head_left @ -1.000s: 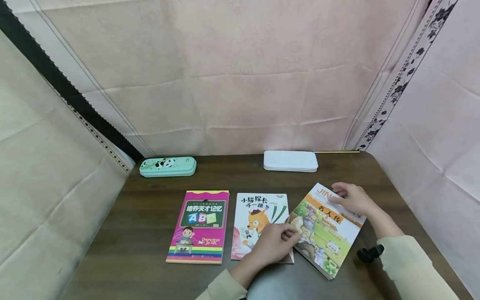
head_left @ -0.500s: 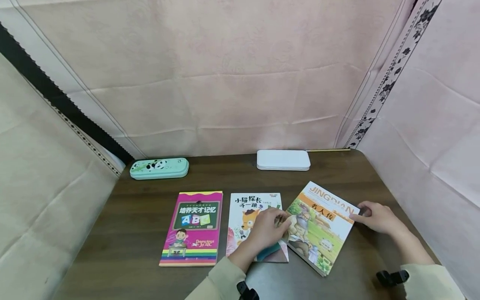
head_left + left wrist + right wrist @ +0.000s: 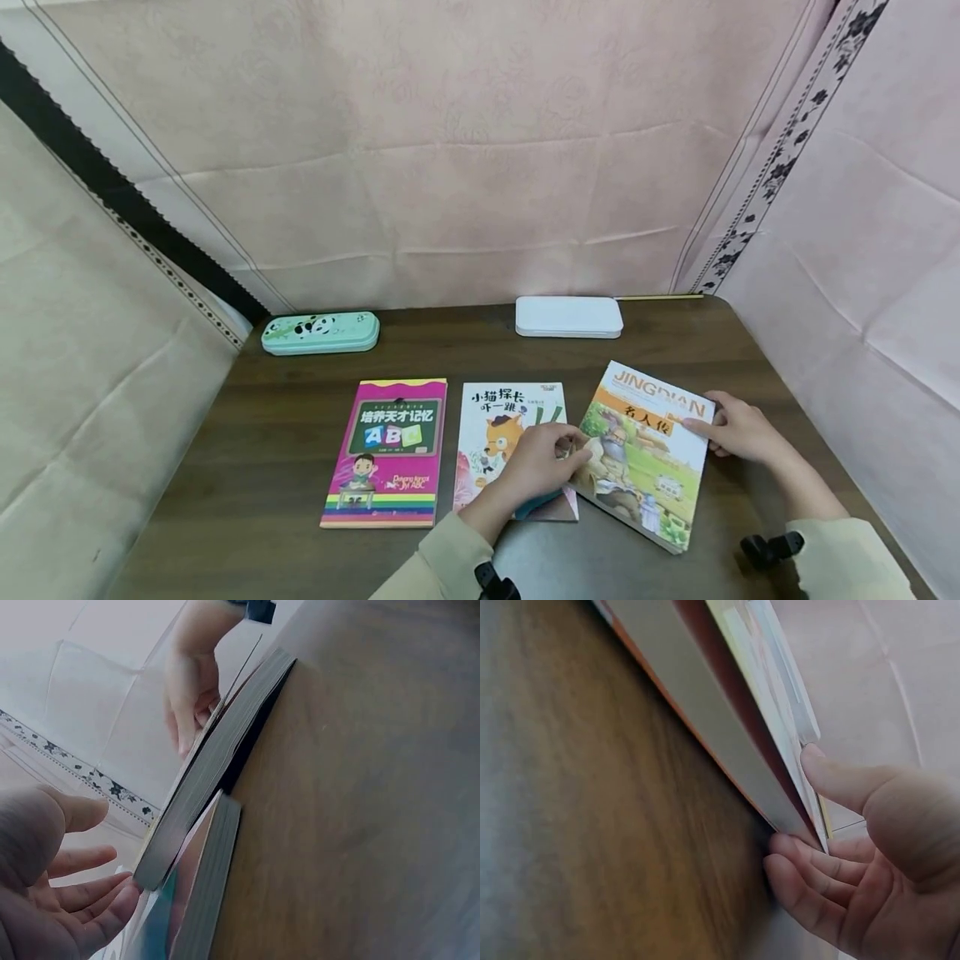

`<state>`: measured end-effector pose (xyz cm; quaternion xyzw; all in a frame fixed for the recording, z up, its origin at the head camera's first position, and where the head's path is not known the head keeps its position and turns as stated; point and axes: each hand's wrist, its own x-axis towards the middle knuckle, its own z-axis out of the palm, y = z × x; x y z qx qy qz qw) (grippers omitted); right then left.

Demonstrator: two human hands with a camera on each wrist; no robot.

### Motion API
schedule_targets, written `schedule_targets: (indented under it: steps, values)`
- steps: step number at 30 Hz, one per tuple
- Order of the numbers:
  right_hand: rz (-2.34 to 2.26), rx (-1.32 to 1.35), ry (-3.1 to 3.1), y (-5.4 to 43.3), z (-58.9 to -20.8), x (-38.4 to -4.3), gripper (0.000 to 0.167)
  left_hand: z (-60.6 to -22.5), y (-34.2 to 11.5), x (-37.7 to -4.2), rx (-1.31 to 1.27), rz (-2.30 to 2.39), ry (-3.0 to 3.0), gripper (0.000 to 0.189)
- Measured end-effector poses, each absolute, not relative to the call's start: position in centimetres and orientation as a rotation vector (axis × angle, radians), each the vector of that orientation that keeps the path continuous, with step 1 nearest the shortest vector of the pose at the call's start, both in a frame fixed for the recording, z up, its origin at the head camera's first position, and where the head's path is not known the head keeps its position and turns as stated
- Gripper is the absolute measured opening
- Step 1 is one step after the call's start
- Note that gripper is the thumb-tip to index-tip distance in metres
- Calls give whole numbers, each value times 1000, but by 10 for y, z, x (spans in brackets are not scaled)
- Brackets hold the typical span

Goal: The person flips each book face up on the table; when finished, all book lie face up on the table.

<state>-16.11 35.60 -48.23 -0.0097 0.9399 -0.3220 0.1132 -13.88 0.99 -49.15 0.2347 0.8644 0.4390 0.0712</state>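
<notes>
In the head view a thick book with a green illustrated cover point(image 3: 645, 475) lies slanted on the table, its left corner over the edge of a white book with a cartoon fox point(image 3: 480, 467). My right hand point(image 3: 738, 429) holds its upper right corner. In the right wrist view the thumb point(image 3: 840, 776) presses the cover and the fingers curl at the lower edge. At the opposite edge is my left hand point(image 3: 543, 458). Its fingertips point(image 3: 124, 896) touch the book's corner in the left wrist view, while the thumb stands apart from the cover.
A pink book point(image 3: 386, 467) lies left of the fox book. Along the back of the table point(image 3: 225, 492) sit a mint pencil case with pandas point(image 3: 321, 333) and a white case point(image 3: 568, 317). Pale cloth point(image 3: 480, 167) hangs behind and at both sides.
My right hand has slid off the cover's top to the book's right corner and now grips it. The green book has turned slightly, standing straighter. My left hand stays at its left edge.
</notes>
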Motion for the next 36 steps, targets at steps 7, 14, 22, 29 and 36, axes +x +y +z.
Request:
schedule_targets:
  steps: [7,14,22,29,36]
  values:
    - [-887,-97,2803,359,-483,-174,90,-491,17,-127,682,1387,2404,26]
    - [-870,-145,2802,361,-482,-183,85,-489,22,-119,727,1357,2327,36]
    - [-771,-198,2858,358,-483,-197,80,-490,25,-115,806,1284,2356,39]
    - [-692,-130,2908,351,-478,-196,88,-496,18,-117,876,1369,2293,39]
    - [-686,-78,3032,331,-473,-186,94,-490,-10,-119,996,1172,2516,45]
